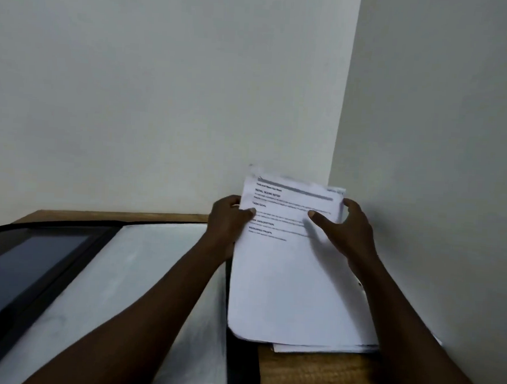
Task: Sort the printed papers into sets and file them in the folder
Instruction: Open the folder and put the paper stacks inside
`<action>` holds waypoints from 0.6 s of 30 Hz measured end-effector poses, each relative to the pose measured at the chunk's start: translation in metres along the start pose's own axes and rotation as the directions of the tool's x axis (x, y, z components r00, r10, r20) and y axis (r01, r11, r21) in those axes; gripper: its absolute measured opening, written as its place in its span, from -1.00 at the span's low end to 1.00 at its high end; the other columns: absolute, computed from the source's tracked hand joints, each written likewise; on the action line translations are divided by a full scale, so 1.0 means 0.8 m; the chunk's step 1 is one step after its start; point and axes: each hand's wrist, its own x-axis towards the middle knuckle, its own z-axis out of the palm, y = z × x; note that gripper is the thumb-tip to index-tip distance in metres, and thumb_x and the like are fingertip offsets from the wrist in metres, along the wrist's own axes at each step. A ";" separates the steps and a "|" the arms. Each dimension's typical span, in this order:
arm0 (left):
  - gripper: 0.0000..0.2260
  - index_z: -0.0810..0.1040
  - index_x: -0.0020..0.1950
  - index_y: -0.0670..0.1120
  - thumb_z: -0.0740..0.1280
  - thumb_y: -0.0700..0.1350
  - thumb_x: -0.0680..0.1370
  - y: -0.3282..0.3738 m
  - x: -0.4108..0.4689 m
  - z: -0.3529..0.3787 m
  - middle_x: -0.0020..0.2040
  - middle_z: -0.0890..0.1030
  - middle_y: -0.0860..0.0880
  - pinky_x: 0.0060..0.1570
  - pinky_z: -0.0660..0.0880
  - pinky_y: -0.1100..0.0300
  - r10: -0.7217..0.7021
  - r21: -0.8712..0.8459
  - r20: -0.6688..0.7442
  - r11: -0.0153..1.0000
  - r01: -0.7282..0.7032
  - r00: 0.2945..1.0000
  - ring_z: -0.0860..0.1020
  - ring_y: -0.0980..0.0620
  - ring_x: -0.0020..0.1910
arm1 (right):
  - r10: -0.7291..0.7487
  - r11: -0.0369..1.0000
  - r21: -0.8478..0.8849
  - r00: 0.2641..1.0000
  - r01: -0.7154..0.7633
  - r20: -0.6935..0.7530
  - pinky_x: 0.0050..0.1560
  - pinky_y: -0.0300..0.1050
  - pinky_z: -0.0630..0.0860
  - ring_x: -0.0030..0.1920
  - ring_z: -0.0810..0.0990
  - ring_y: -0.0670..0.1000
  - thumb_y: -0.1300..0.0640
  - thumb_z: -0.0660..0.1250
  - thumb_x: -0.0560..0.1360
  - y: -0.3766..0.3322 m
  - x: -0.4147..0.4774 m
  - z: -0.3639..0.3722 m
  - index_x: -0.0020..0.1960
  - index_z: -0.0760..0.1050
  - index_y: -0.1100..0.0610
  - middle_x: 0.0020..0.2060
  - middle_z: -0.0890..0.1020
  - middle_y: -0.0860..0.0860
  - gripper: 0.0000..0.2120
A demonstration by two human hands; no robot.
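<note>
A stack of white printed papers (291, 282) is raised at its far end, its near end resting on the wooden table (310, 377). My left hand (230, 220) grips the stack's upper left edge, thumb on the top sheet. My right hand (347, 226) holds the upper right edge, thumb on the front and fingers curled behind. The black folder (31, 268) lies open to the left, with a clear plastic sleeve (118, 287) facing up.
White walls meet in a corner right behind the papers. More sheets (326, 349) stick out beneath the stack's near end. The folder's black edge (243, 364) runs under the stack's lower left corner.
</note>
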 end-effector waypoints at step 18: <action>-0.70 0.55 0.29 -0.10 0.38 -0.13 0.56 0.113 -0.042 -0.148 0.16 0.67 -0.09 0.09 0.60 -0.04 0.073 -0.023 0.327 0.997 -0.070 0.942 0.65 -0.11 0.12 | -0.235 0.707 0.707 0.947 0.012 0.218 0.03 -0.05 0.60 0.01 0.68 0.05 0.09 0.39 0.52 -0.135 -0.041 0.041 0.12 0.57 0.06 0.02 0.70 0.02 -0.81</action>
